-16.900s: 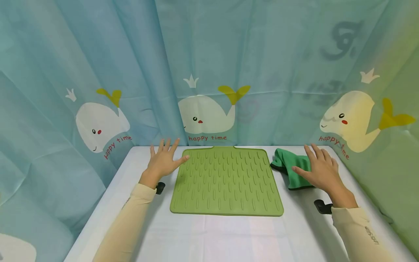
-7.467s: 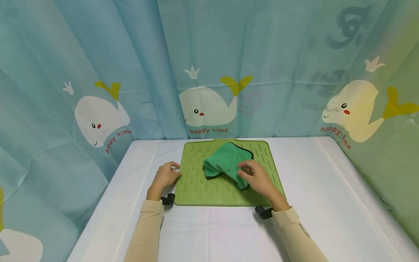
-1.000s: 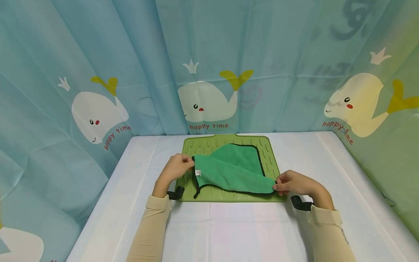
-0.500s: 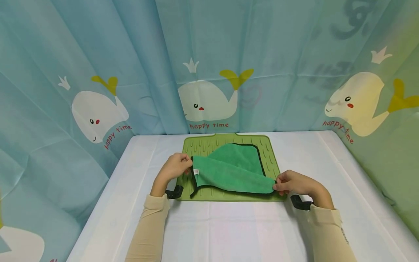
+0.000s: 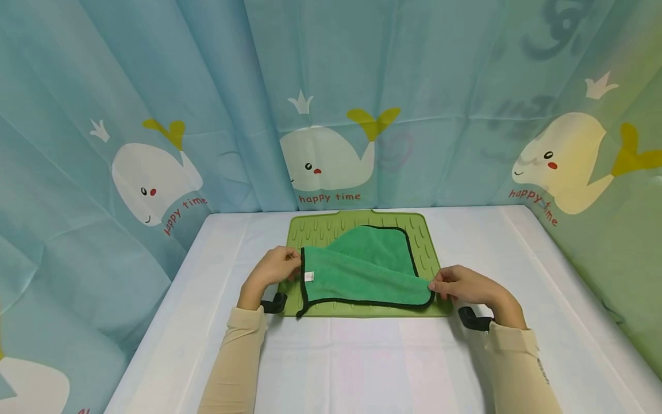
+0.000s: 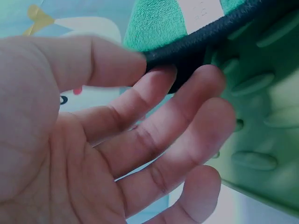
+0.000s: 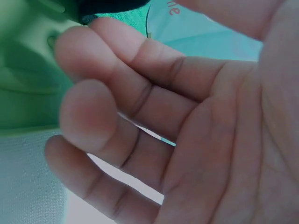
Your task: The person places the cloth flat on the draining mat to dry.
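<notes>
Above the mat [image 5: 425,247], left fingers [image 5: 292,262] and right fingers [image 5: 441,282] pinch opposite cloth [image 5: 367,271] edges.

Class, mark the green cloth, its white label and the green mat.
Green cloth [image 5: 364,276], head view: middle of the front layer.
White label [image 5: 309,276], head view: its middle.
Green mat [image 5: 312,231], head view: bare far-left part.

Covered mat [image 5: 305,230], unreadable label [image 5: 309,276]
The cloth [image 5: 367,282] hides the mat's middle; the label's print is too small to read. The left sleeve [image 5: 233,356] runs out of the head view at seven o'clock, a whale print [image 5: 33,382] at eight.
</notes>
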### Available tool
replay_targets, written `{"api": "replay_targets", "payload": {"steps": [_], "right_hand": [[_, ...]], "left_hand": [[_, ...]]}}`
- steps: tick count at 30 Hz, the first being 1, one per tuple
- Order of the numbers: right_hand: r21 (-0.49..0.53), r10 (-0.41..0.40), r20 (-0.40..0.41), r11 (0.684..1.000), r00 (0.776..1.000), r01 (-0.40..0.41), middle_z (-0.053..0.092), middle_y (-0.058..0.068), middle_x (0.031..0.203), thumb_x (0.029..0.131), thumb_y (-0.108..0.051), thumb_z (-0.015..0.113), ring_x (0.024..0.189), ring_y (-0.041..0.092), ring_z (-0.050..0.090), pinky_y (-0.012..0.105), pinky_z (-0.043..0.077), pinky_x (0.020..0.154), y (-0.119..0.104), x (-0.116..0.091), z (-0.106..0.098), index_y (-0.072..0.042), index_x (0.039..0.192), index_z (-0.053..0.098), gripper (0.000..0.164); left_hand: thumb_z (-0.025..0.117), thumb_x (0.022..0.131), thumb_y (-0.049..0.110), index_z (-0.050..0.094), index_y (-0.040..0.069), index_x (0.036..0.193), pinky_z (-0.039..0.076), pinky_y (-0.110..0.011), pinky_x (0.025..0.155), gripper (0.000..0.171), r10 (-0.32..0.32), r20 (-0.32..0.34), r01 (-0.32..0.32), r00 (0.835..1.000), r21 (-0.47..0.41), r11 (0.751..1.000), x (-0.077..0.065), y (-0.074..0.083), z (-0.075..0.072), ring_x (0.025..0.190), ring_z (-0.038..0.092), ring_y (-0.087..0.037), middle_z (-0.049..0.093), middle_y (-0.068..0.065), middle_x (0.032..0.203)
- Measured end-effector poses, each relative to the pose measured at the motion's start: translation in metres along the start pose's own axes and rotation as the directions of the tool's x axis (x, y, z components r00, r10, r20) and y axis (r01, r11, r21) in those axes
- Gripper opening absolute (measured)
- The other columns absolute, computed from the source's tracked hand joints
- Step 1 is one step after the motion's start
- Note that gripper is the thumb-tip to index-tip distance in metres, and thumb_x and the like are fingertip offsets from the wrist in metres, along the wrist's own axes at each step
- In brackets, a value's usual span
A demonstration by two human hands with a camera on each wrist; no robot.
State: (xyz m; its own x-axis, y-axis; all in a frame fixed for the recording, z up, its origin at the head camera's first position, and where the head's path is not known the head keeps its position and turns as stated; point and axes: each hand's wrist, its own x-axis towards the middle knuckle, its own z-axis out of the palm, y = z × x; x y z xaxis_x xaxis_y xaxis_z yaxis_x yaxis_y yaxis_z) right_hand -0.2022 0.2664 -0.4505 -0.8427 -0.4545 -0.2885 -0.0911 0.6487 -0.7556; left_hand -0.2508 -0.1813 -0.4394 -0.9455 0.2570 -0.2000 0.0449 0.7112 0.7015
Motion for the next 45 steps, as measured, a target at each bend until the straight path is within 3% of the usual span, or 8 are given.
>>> {"api": "replay_targets", "payload": {"steps": [5, 13, 17, 23, 27, 33, 40, 45], "right_hand": [[0.003, 0.011, -0.053, 1.000, 0.999, -0.011, 0.061, 0.009, 0.080, 0.103, -0.029, 0.061, 0.069, 0.018, 0.053, 0.030, 0.045, 0.062, -0.003, 0.000, -0.002, 0.000, 0.095, 0.063, 0.030], [0.046, -0.028, -0.123, 0.998, 0.992, 0.034, 0.064, 0.011, 0.091, 0.104, -0.023, 0.060, 0.079, 0.020, 0.058, 0.031, 0.051, 0.068, -0.002, 0.005, 0.002, 0.001, 0.108, 0.064, 0.025], [0.060, -0.041, -0.188, 0.997, 0.981, 0.053, 0.065, 0.012, 0.089, 0.104, -0.023, 0.060, 0.077, 0.023, 0.061, 0.033, 0.050, 0.071, -0.003, 0.011, 0.002, 0.000, 0.111, 0.063, 0.024], [0.045, -0.052, -0.260, 0.997, 0.964, 0.066, 0.063, 0.013, 0.086, 0.103, -0.021, 0.059, 0.075, 0.024, 0.059, 0.034, 0.046, 0.072, -0.006, 0.030, -0.008, 0.001, 0.117, 0.060, 0.026], [-0.008, -0.052, -0.251, 0.999, 0.966, 0.052, 0.062, 0.010, 0.087, 0.103, -0.019, 0.057, 0.074, 0.020, 0.056, 0.034, 0.045, 0.068, -0.007, 0.047, -0.015, 0.003, 0.119, 0.060, 0.027], [-0.085, -0.046, -0.196, 0.996, 0.980, 0.029, 0.065, 0.016, 0.093, 0.103, -0.017, 0.057, 0.073, 0.020, 0.060, 0.035, 0.048, 0.069, -0.002, 0.073, -0.023, 0.005, 0.131, 0.054, 0.035], [-0.143, -0.011, -0.159, 0.990, 0.987, -0.012, 0.066, 0.021, 0.101, 0.105, -0.017, 0.056, 0.077, 0.024, 0.065, 0.041, 0.051, 0.074, 0.000, 0.092, -0.029, 0.005, 0.147, 0.042, 0.049], [-0.141, 0.020, -0.134, 0.989, 0.991, -0.039, 0.066, 0.018, 0.095, 0.106, -0.019, 0.055, 0.076, 0.024, 0.063, 0.038, 0.049, 0.072, -0.001, 0.102, -0.031, 0.007, 0.152, 0.035, 0.056]], "left_hand": [[0.052, 0.107, 0.020, 0.072, 0.003, 0.110, 0.049, -0.030, 0.063, 0.026, -0.023, -0.044, 0.022, 0.999, -0.028, 0.999, 0.001, -0.001, 0.000, 0.073, 0.069, -0.026, 0.074, -0.013, 0.089], [0.059, 0.103, 0.024, 0.073, 0.009, 0.108, 0.044, -0.029, 0.054, 0.021, -0.038, -0.201, 0.068, 0.979, 0.145, 0.987, 0.005, -0.002, 0.002, 0.060, 0.058, -0.016, 0.073, -0.006, 0.086], [0.063, 0.102, 0.025, 0.074, 0.011, 0.106, 0.042, -0.029, 0.051, 0.018, -0.034, -0.213, 0.072, 0.977, 0.173, 0.982, 0.007, -0.001, -0.003, 0.057, 0.055, -0.015, 0.071, -0.006, 0.084], [0.068, 0.099, 0.026, 0.078, 0.014, 0.103, 0.044, -0.030, 0.056, 0.016, 0.033, -0.155, 0.006, 0.987, 0.246, 0.969, 0.027, -0.003, -0.018, 0.066, 0.059, -0.018, 0.072, -0.006, 0.089], [0.064, 0.100, 0.017, 0.078, 0.009, 0.111, 0.047, -0.029, 0.061, 0.020, 0.104, -0.013, -0.099, 0.994, 0.232, 0.968, 0.045, -0.008, -0.020, 0.070, 0.062, -0.017, 0.075, -0.009, 0.094], [0.056, 0.101, 0.010, 0.074, 0.002, 0.119, 0.051, -0.029, 0.067, 0.026, 0.175, 0.176, -0.204, 0.969, 0.161, 0.966, 0.058, -0.006, -0.015, 0.070, 0.065, -0.015, 0.075, -0.010, 0.092], [0.051, 0.109, 0.018, 0.071, 0.009, 0.080, 0.048, -0.028, 0.059, 0.036, 0.168, 0.179, -0.189, 0.969, 0.103, 0.977, 0.066, -0.005, -0.008, 0.065, 0.065, -0.018, 0.070, -0.006, 0.074], [0.051, 0.107, 0.014, 0.074, 0.004, 0.088, 0.045, -0.028, 0.054, 0.032, 0.104, 0.186, -0.126, 0.977, 0.110, 0.986, 0.069, -0.002, -0.005, 0.061, 0.067, -0.022, 0.070, -0.010, 0.071]]}}
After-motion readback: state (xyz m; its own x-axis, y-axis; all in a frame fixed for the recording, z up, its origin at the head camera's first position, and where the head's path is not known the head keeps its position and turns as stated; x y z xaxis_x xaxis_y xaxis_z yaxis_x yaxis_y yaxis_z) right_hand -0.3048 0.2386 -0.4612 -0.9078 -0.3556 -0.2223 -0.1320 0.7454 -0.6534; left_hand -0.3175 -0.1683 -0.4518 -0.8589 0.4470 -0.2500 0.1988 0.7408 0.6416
